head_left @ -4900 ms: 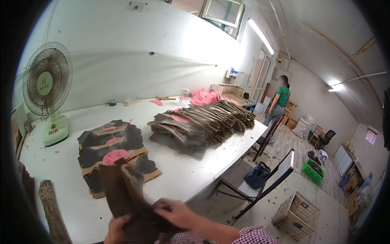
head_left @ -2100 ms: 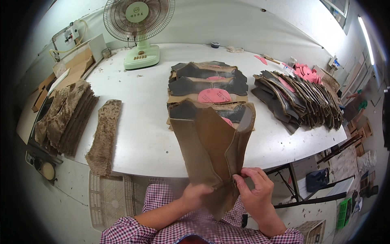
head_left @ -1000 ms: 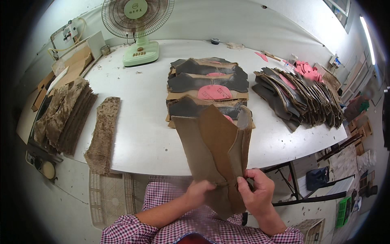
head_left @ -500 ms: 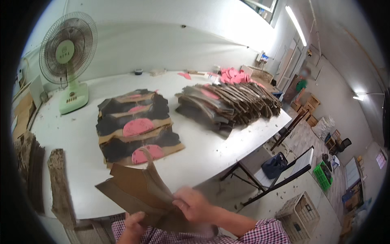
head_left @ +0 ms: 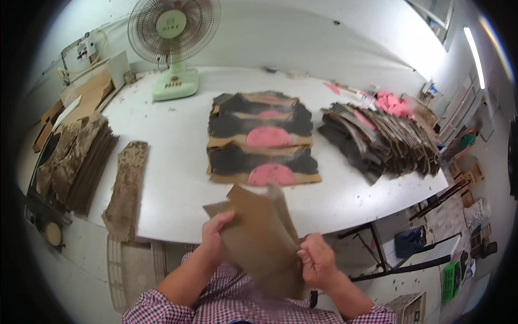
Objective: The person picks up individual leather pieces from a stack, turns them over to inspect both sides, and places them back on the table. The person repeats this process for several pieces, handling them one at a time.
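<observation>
A limp brown cut sheet is stretched between my two hands, in front of the table's near edge. My left hand pinches its left side, thumb on top. At its right edge my right hand is closed, fingers curled over the material. Beyond it, overlapping black-and-tan cut pieces lie in a column, with pink half-round patches on their near edges. To their right leans a thick fanned pile of similar pieces. One long mottled brown strip lies at the left, beside a stack of brown sheets.
A green desk fan stands at the back of the white table. Pink pieces are heaped at the back right. A plastic crate is below the left edge; a dark bag rests at the right. Another person is far right.
The view has swung left, so the table's things appear further right. My left hand has come up along the sheet's left side, and the sheet is turned more upright. Both hands keep hold.
</observation>
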The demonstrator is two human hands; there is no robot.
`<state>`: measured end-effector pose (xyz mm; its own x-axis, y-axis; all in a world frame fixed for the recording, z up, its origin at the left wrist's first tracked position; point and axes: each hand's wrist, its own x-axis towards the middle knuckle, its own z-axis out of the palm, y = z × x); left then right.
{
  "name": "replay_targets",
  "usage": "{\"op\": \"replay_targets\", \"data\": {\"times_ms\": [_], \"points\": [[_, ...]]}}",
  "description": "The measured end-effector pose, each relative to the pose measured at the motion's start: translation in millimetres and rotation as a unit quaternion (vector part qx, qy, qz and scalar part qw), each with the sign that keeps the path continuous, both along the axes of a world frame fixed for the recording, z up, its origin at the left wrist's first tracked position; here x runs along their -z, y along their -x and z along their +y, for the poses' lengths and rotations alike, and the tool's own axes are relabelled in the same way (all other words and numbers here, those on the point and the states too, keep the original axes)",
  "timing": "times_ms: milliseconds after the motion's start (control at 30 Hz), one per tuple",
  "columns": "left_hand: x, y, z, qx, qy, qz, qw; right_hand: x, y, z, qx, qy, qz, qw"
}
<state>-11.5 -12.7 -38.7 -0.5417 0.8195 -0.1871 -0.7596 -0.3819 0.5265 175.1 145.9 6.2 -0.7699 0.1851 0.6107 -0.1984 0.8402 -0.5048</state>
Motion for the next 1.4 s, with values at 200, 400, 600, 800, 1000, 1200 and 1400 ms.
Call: {"op": "replay_targets", "data": {"times_ms": [200,400,600,800,1000,1200,1400], "points": [[-23.1,-10.1,6.9,0.061,-0.122,-0.058,0.989,24.7,-2.8,0.1,0.046,0.122,-0.071,0.989],[-32.7,-26.5,-1.4,0.124,-0.083,-0.032,0.988,2.5,15.2,21.2,-0.048,0.34,-0.057,0.938],[-40.9,-37.6,-8.7,0.175,-0.042,-0.032,0.983,3.3,49.5,36.2,-0.186,0.463,-0.221,0.838],[-37.0,-37.0,-15.8,0.165,-0.046,-0.024,0.985,22.8,21.3,49.9,-0.078,0.688,-0.046,0.72],[-24.6,-56.4,2.6,0.101,0.059,-0.045,0.992,57.1,49.0,23.1,-0.117,0.66,-0.132,0.73],[-46.7,-44.8,-5.2,0.081,-0.113,-0.113,0.984,39.9,46.6,21.9,0.058,0.443,-0.005,0.895],[-56.5,-36.8,-7.8,0.035,-0.139,-0.113,0.983,3.1,2.9,-12.5,0.058,0.042,0.085,0.994]]}}
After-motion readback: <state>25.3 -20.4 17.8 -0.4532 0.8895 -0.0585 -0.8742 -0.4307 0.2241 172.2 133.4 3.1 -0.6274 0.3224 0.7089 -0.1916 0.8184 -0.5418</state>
